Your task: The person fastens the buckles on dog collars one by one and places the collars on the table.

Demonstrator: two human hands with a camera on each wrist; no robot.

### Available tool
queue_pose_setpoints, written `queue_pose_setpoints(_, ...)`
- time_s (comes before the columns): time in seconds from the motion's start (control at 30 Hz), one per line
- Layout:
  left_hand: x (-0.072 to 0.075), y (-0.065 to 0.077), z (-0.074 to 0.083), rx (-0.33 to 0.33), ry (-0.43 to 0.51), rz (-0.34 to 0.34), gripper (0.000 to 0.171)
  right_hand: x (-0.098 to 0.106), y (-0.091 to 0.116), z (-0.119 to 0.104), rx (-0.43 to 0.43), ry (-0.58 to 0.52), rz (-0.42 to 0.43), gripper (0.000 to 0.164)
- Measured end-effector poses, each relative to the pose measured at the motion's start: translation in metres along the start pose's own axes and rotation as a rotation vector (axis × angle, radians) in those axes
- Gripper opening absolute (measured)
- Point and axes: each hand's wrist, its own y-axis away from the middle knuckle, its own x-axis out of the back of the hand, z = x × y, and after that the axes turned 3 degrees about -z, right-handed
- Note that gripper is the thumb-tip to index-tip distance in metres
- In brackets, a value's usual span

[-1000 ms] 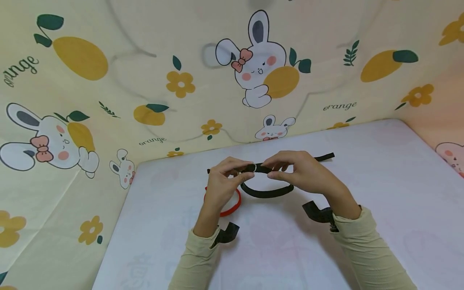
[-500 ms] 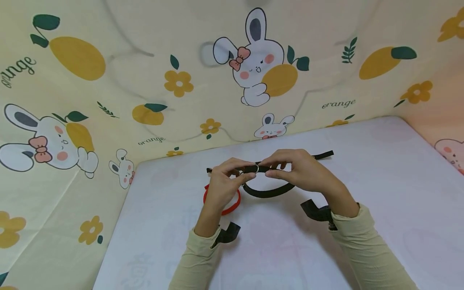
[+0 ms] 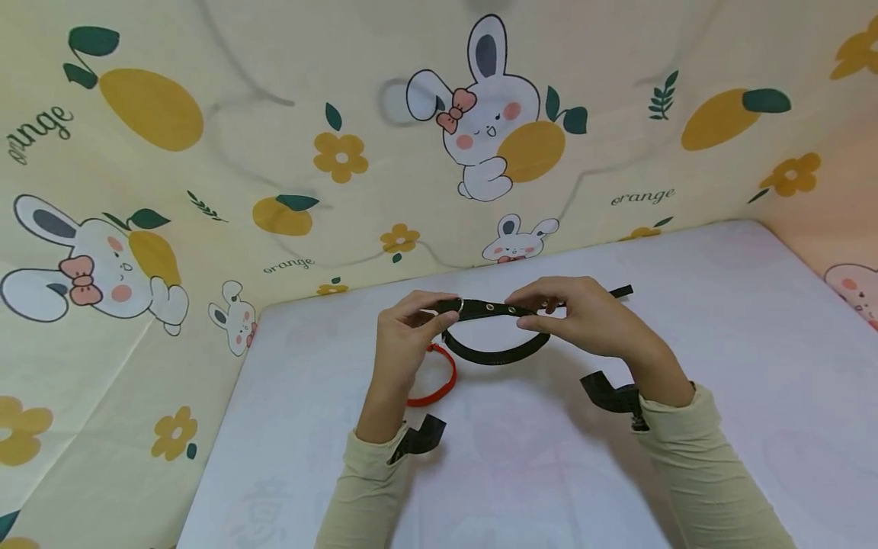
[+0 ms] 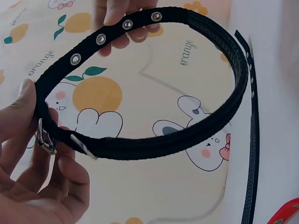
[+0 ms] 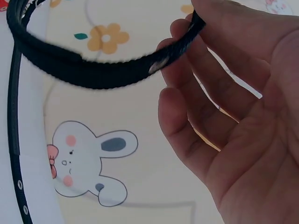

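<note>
black collar (image 3: 495, 358) held as a loop above the white table (image 3: 521, 473). left hand (image 3: 405, 328) pinches it near the buckle (image 4: 46, 137); right hand (image 3: 593, 324) pinches the holed stretch. red collar (image 3: 453, 375) on table, beside left wrist. second black strap (image 3: 623, 291) lies behind the hands.

In the head view the left hand (image 3: 401, 332) hides some of the red collar (image 3: 453, 374), the right hand (image 3: 590, 319) some of the rear strap (image 3: 621, 291); the right-wrist view's top edge crops the black collar (image 5: 98, 74).
</note>
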Motion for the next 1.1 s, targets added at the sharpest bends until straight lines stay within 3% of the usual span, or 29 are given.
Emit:
queue_pose_setpoints(0.67,-0.004,0.002,0.001,-0.006,0.062,-0.066,0.026,0.004,0.002,0.002,0.02,-0.013,0.042,0.019)
queue_pose_setpoints(1.1,-0.013,0.002,-0.002,-0.092,0.055,-0.133,0.027,-0.003,-0.001,0.001,0.087,-0.003,0.029,0.023)
